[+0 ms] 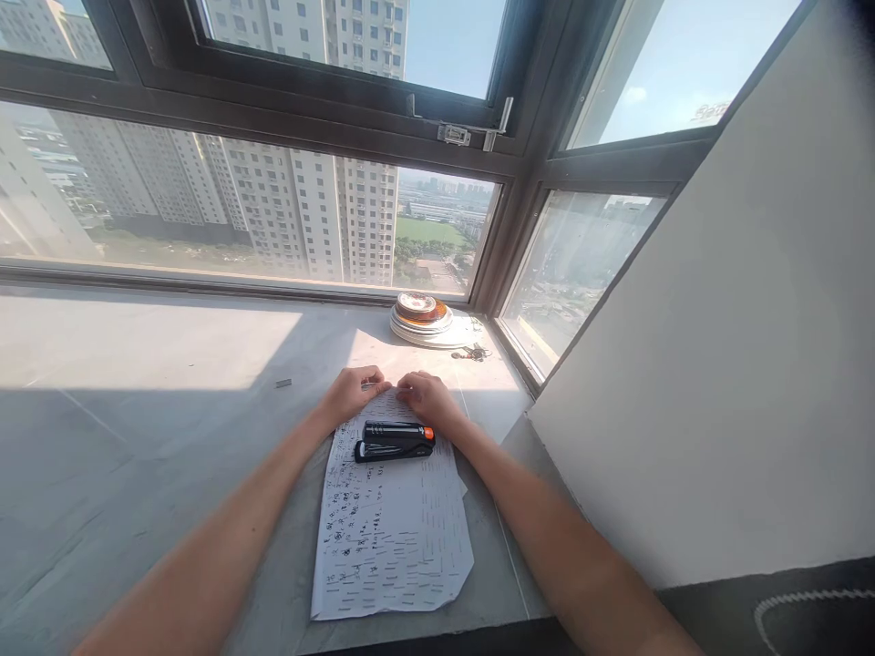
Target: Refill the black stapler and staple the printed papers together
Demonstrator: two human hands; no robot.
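Note:
Sheets of white paper (400, 510), covered with handwriting and many short staple-like marks, lie on the grey sill in front of me. A black stapler with an orange end (395, 442) rests across their upper part. At the far edge of the paper, my left hand (355, 392) is closed in a pinch, with a small greyish sliver showing by its fingers. My right hand (427, 398) is closed close beside it, fingertips nearly meeting the left ones. What the fingertips hold is too small to make out.
A short strip of staples (283, 384) lies left of my hands. Behind them stands a stack of plates (422, 321), with a small dark tangled item (473, 353) nearby. Windows (273, 210) border the tiled sill (170, 437); a white wall (704, 319) slants at right.

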